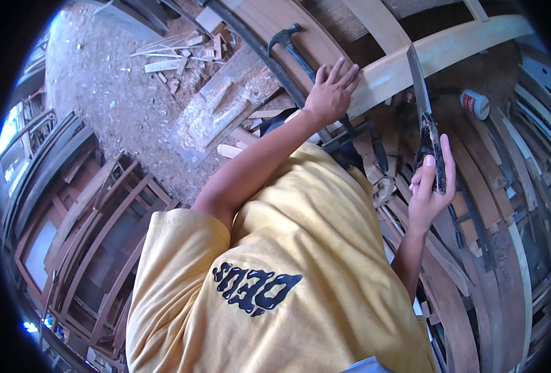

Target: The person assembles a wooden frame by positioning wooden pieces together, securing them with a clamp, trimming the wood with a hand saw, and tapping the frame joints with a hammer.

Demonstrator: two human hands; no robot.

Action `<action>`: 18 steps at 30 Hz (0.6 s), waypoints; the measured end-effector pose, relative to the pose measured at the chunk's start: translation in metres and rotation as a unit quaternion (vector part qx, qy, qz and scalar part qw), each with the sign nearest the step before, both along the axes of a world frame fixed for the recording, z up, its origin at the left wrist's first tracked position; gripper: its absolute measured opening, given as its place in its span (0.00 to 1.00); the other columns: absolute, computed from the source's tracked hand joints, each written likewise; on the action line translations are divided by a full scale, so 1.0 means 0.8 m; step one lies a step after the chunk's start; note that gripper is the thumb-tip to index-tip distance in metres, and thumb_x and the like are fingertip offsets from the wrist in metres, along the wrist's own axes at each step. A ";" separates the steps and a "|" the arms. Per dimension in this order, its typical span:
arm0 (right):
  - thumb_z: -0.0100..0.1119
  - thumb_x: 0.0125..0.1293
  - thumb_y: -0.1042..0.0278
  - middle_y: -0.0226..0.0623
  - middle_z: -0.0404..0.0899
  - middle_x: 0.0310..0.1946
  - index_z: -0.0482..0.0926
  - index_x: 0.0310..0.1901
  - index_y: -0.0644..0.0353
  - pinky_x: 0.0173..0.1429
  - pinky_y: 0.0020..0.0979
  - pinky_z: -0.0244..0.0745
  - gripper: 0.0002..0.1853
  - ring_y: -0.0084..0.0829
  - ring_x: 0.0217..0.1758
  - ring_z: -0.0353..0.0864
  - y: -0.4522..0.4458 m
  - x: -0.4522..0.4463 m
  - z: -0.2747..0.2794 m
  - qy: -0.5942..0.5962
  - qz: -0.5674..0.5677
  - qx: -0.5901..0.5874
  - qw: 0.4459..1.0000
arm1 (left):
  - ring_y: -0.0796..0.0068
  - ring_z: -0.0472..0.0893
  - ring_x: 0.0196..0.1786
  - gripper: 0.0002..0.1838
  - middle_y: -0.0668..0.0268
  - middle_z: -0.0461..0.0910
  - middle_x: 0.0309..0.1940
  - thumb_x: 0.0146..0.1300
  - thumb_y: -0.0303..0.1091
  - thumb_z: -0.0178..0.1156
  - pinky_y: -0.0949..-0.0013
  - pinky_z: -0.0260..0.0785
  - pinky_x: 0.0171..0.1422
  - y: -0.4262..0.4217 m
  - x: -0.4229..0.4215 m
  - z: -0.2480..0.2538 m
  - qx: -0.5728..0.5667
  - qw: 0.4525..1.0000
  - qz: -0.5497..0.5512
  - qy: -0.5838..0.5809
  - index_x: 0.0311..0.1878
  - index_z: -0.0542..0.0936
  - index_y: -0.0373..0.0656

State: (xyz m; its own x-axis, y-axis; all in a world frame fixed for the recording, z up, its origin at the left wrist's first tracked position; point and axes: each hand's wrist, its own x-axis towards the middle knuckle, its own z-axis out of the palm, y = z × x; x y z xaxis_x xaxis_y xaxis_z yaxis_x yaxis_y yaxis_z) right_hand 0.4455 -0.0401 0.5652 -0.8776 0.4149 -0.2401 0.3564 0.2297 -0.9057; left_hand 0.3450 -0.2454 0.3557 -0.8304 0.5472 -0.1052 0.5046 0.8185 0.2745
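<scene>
My left hand (331,93) lies with its fingers stretched out near the end of a pale wooden rail (437,61) and the edge of a brown wooden panel (257,15). Beside its fingers is a claw hammer (300,59), its handle running down toward the hand. My right hand (432,180) is closed around the dark handle of a handsaw (419,81). The blade points up and away from me, apart from my left hand, and passes in front of the rail in this view. A bar clamp (250,46) runs along the panel.
A white container with a red label (475,104) is at right. Long wooden strips (499,143) lie along that side. Offcuts (216,46) and a dusty board (219,102) lie on the shaving-covered floor (107,87). Wooden frames (101,248) stand at left.
</scene>
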 end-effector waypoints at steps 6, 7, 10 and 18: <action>0.56 0.82 0.72 0.22 0.73 0.25 0.74 0.75 0.63 0.23 0.19 0.56 0.24 0.11 0.21 0.62 0.008 0.014 -0.009 0.061 -0.023 0.011 0.998 | 0.55 0.51 0.89 0.29 0.64 0.61 0.85 0.75 0.43 0.56 0.36 0.40 0.89 -0.022 0.011 0.000 0.034 0.997 0.029 -0.057 0.77 0.74 0.51; 0.56 0.82 0.72 0.22 0.73 0.25 0.74 0.75 0.63 0.23 0.19 0.56 0.24 0.11 0.20 0.62 0.011 0.018 -0.009 0.064 -0.029 0.008 0.998 | 0.55 0.52 0.89 0.28 0.64 0.62 0.85 0.76 0.46 0.56 0.35 0.39 0.89 -0.020 0.023 -0.009 0.031 0.999 0.034 -0.010 0.76 0.76 0.52; 0.58 0.81 0.73 0.26 0.78 0.31 0.74 0.75 0.63 0.25 0.18 0.59 0.24 0.11 0.23 0.65 0.022 0.036 -0.014 0.071 -0.025 0.001 0.997 | 0.52 0.51 0.89 0.27 0.64 0.61 0.85 0.78 0.52 0.55 0.34 0.38 0.89 -0.017 0.026 -0.005 0.016 0.999 0.043 0.026 0.75 0.78 0.55; 0.60 0.79 0.70 0.28 0.79 0.31 0.73 0.77 0.63 0.26 0.22 0.63 0.27 0.14 0.23 0.68 0.046 0.081 -0.020 0.096 0.036 0.074 0.992 | 0.42 0.55 0.86 0.25 0.54 0.62 0.83 0.73 0.48 0.63 0.34 0.44 0.86 -0.053 0.061 0.014 0.156 0.980 0.112 0.054 0.70 0.82 0.54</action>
